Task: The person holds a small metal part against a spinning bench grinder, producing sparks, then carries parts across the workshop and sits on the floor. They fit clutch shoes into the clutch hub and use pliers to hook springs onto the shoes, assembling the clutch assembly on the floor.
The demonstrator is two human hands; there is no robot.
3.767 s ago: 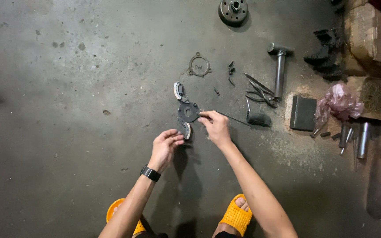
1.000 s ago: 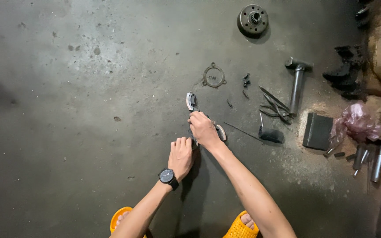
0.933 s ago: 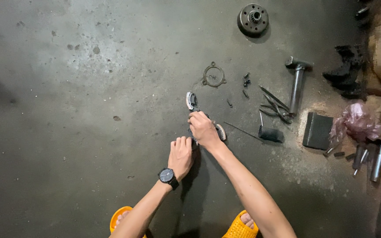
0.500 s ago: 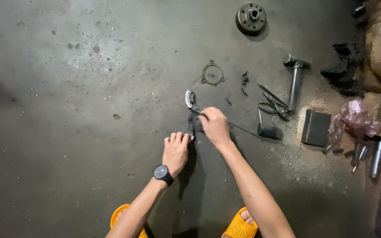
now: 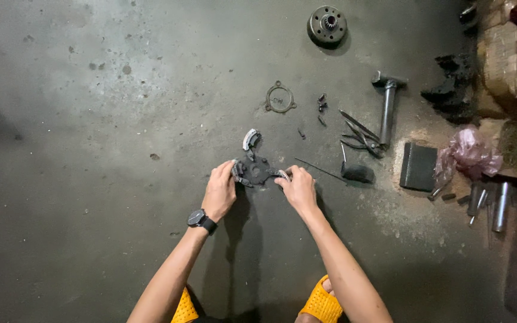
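A dark round metal plate assembly (image 5: 257, 171) lies on the concrete floor between my hands. My left hand (image 5: 220, 191), with a black watch on the wrist, grips its left edge. My right hand (image 5: 297, 188) pinches a curved silver shoe piece (image 5: 283, 174) at the plate's right edge. A second curved shoe (image 5: 250, 139) with a light lining lies just beyond the plate, apart from both hands.
Farther out lie a thin ring gasket (image 5: 280, 98), small bolts (image 5: 322, 104), pliers (image 5: 359, 133), a hammer (image 5: 387, 107), a round drum part (image 5: 327, 25), a dark block (image 5: 419, 166), a pink bag (image 5: 468, 154) and metal sockets (image 5: 486, 203). My yellow sandals (image 5: 321, 302) are below.
My right hand has come off the top of the plate and moved to its right edge. My left hand has shifted up to its left edge. The plate is now uncovered.
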